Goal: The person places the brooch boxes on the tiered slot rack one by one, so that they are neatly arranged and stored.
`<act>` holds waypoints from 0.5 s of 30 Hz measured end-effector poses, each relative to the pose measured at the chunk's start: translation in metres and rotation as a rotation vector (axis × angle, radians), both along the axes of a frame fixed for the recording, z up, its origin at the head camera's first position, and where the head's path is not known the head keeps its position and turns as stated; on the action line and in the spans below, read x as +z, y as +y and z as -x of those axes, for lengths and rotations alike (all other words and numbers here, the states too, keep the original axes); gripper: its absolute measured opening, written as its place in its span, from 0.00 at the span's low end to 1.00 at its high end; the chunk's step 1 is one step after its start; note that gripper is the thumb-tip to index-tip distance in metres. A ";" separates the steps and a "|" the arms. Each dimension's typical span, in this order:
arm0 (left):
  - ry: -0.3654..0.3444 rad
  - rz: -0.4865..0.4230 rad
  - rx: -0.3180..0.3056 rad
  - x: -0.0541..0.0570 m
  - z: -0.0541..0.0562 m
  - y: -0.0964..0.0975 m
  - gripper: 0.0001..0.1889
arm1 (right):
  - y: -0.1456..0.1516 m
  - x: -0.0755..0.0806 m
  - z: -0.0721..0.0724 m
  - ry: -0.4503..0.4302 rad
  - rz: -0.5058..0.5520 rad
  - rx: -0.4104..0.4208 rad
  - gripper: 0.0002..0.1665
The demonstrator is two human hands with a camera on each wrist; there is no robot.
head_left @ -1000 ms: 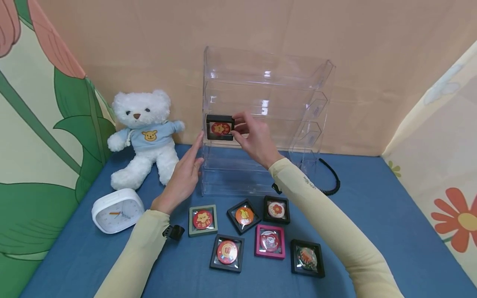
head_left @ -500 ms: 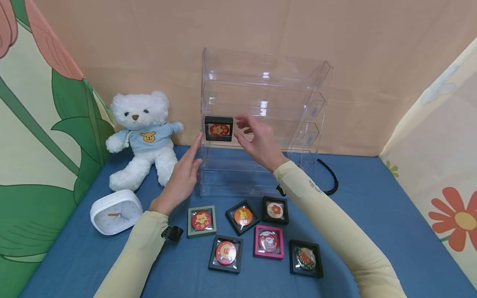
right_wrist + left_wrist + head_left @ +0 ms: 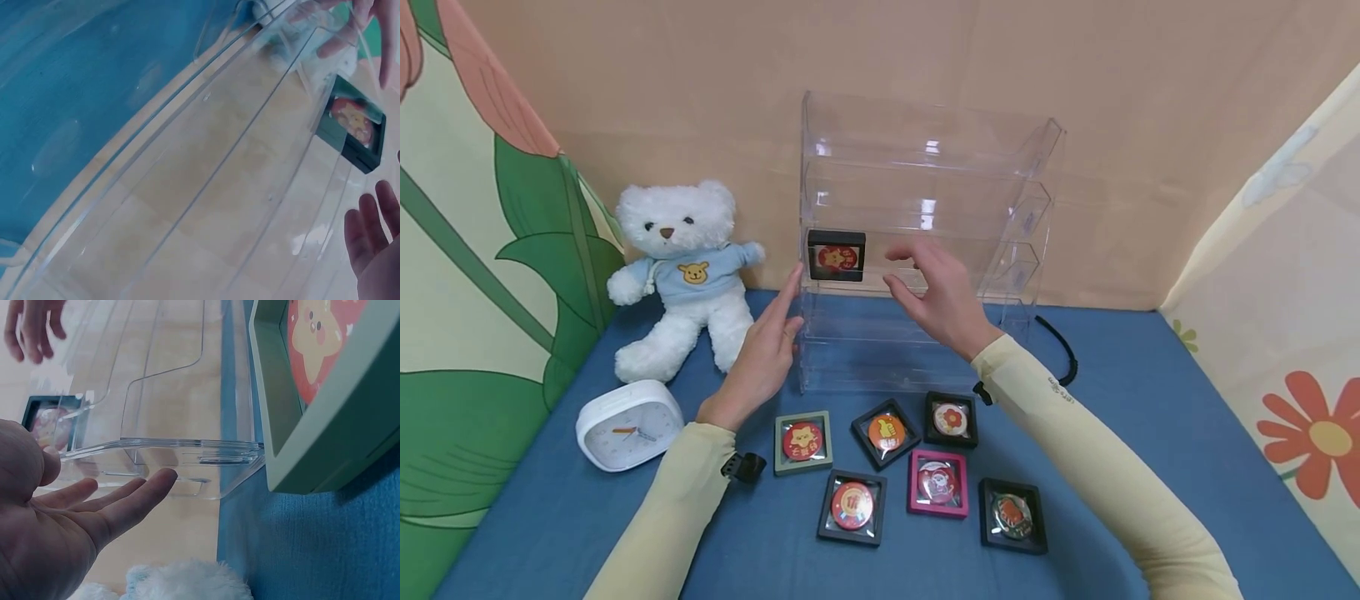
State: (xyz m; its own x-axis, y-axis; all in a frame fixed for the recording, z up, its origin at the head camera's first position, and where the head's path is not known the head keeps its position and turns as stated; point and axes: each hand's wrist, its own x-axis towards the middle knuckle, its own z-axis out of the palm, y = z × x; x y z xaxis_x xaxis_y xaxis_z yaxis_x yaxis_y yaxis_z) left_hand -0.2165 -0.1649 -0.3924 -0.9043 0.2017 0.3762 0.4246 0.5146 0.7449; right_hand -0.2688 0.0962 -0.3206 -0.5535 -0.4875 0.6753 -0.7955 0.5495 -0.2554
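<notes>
1. Black-framed badge [image 3: 837, 257], head view: stands on a middle tier of the clear rack [image 3: 880, 365], at the rack's left edge. Right hand [image 3: 943, 292] released, fingers parted, just right of it. Left hand [image 3: 758, 358] released, fingers extended at the rack's left edge. Six framed badges [image 3: 937, 484] lie on the counter [image 3: 1150, 375] before the rack; white bear [image 3: 685, 271] near the counter's back left corner.
2. Left wrist view: fingers spread, nothing grasped; green-framed badge [image 3: 337, 431] near the rack.
3. Right wrist view: fingers clear of the black frame.
</notes>
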 end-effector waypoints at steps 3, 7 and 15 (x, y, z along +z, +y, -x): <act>0.001 -0.002 -0.002 0.000 0.000 0.000 0.39 | 0.005 0.001 -0.007 -0.007 -0.019 0.026 0.18; 0.005 -0.002 -0.003 0.000 0.001 0.001 0.39 | 0.015 -0.002 -0.018 -0.018 -0.043 0.056 0.17; 0.023 -0.001 -0.007 -0.001 0.000 0.001 0.39 | 0.039 -0.012 -0.037 -0.040 -0.112 0.092 0.17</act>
State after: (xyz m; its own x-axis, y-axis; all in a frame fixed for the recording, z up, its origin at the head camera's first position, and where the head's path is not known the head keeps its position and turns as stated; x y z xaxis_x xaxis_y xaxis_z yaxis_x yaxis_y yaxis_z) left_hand -0.2169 -0.1640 -0.3930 -0.8938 0.2077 0.3974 0.4456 0.5104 0.7355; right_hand -0.2322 0.1349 -0.3329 -0.5282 -0.6084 0.5924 -0.8343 0.5015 -0.2289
